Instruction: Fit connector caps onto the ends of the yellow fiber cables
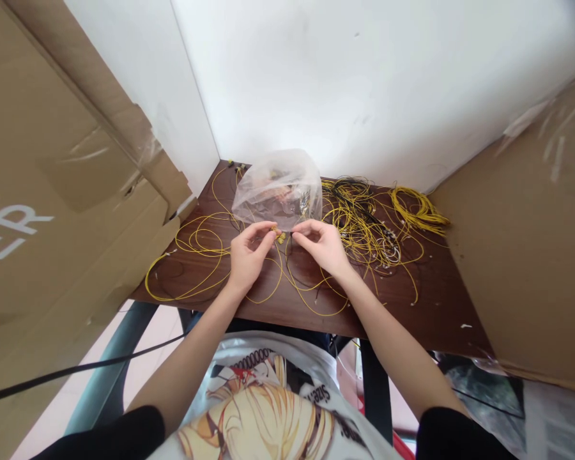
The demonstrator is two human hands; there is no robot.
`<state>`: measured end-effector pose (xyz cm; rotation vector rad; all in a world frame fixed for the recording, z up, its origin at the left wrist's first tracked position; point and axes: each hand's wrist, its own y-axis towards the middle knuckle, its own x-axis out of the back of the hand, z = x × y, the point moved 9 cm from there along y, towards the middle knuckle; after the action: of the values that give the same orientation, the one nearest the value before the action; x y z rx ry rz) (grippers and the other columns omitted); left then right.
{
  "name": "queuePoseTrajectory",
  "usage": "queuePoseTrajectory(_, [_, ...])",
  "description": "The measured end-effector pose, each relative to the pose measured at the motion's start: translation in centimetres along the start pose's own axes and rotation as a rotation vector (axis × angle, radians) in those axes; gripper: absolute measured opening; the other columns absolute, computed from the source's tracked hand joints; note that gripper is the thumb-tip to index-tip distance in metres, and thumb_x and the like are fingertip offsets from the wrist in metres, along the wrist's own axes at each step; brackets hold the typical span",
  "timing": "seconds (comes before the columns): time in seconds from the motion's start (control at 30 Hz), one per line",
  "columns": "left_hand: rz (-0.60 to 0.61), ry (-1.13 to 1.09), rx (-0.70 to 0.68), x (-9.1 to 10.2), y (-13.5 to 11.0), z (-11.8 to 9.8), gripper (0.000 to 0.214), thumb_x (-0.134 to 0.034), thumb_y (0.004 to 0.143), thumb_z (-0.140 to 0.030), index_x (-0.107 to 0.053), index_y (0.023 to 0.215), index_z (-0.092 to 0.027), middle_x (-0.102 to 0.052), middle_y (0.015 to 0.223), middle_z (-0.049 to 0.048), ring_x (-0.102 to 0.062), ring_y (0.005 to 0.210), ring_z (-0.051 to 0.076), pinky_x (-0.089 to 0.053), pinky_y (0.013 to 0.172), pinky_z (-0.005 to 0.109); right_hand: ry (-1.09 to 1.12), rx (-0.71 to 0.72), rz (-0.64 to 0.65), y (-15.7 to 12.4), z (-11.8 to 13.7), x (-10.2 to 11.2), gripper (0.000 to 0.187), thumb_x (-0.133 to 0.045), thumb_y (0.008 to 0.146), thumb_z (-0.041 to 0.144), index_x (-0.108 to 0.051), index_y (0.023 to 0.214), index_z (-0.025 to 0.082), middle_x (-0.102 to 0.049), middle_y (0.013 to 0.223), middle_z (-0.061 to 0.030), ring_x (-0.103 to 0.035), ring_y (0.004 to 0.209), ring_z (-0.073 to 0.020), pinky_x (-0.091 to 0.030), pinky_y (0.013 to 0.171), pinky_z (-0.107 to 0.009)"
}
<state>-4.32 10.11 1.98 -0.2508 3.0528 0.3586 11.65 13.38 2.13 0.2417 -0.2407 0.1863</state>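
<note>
Your surface [441, 306] is dark brown w/ wood grain, set in a corner: white wall [354, 96] behind, cardboard on both sides. The L cardboard [67, 211] has white lettering; the R cardboard [517, 243] carries shiny tape nr its top edge. A white scrap [466, 326] lies nr the surface's front R corner.

Around you: a clear bag [253, 204] stands mid-surface toward the back, w/ contents too blurred to name. R of it sits a tangle [364, 236] of yellow & black wires, then a neater yellow coil [419, 214] by the R cardboard. Loose yellow loops [204, 246] spread to the L. A black cable [86, 367] crosses low L, under your L forearm.

Your L hand [270, 231] pinches a yellow bit [281, 237], thumb vs. index, just in front of the bag. Your R hand [293, 232], just beside it, has thumb & index closed on a dark bit [292, 234], too small to ID. Thin wires hang down btwn the hands onto the surface. Bag's right behind your fingertips; the tangle's nr your R wrist.
</note>
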Motion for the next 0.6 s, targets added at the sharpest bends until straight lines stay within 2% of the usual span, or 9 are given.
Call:
queuePoseTrajectory(0.17, [-0.055,-0.085,0.019,0.5,0.1,-0.1,0.020,-0.068,0.076,-0.026,-0.067,0.093,-0.016,-0.069,0.080,0.0040,-0.063,0.073,0.013,-0.051,0.064,0.023,-0.363,0.214,0.082,-0.6,1.6,-1.3,0.010,-0.059,0.080,0.016,-0.068,0.082,0.017,-0.064,0.073,-0.0024,-0.058,0.065,-0.0126,-0.046,0.062,-0.025])
queuePoseTrajectory(0.33, [-0.071,-0.086,-0.006,0.7,0.1,-0.3,0.018,-0.066,0.074,-0.022,-0.067,0.091,-0.016,-0.068,0.079,0.0033,-0.059,0.067,0.011,-0.049,0.063,0.022,-0.439,0.244,0.136,-0.7,1.3,-2.1,0.013,-0.057,0.083,0.016,-0.069,0.087,0.017,-0.064,0.079,-0.0033,-0.057,0.068,-0.0124,-0.044,0.063,-0.025])
queuePoseTrajectory(0.47, [-0.056,-0.040,-0.021,0.7,0.0,-0.4,0.018,-0.066,0.073,-0.021,-0.066,0.091,-0.016,-0.067,0.082,0.0036,-0.061,0.073,0.013,-0.049,0.064,0.022,-0.312,0.182,0.123,-0.5,1.2,-1.7,0.015,-0.058,0.082,0.017,-0.071,0.090,0.018,-0.066,0.081,-0.0033,-0.058,0.067,-0.0113,-0.045,0.063,-0.024])
queuePoseTrajectory(0.6, [-0.051,-0.010,-0.029,0.7,0.0,-0.5,0.020,-0.067,0.074,-0.022,-0.065,0.093,-0.017,-0.068,0.083,0.0043,-0.062,0.077,0.014,-0.049,0.063,0.022,0.099,-0.044,0.136,0.0,-0.1,-1.5,0.013,-0.065,0.077,0.026,-0.071,0.085,0.018,-0.070,0.078,-0.0031,-0.062,0.067,-0.0116,-0.048,0.063,-0.025])
